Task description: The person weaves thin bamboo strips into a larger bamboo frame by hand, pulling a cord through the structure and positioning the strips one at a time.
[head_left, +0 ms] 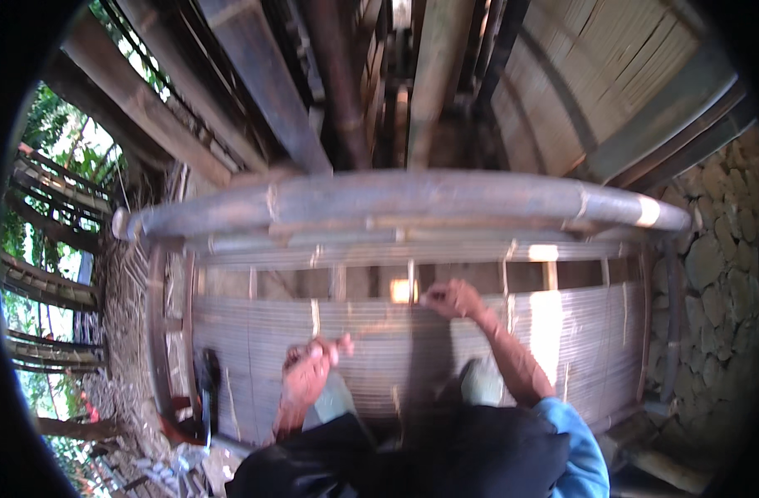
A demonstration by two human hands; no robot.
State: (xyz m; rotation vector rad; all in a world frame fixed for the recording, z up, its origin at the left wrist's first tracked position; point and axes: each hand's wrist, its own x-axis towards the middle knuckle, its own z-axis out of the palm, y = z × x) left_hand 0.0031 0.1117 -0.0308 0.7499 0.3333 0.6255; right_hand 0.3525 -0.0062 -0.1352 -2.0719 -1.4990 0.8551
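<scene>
A mat of thin bamboo slats [579,349] hangs on a frame in front of me, below a thick horizontal bamboo pole [396,199]. Pale binding cords [315,317] run down across the slats. My right hand [452,299] is up at the mat's upper edge, fingers pinched on the top slat beside a cord. My left hand [306,372] is lower and to the left, in front of the mat, with its fingers curled shut; I cannot make out anything in it. A blue sleeve [580,452] covers my right upper arm.
A dark upright object [207,378] stands at the mat's left side. A rough stone wall [720,266] rises on the right. Wooden beams and a woven panel [595,75] lie beyond the pole. A bamboo fence [51,195] and greenery are on the left.
</scene>
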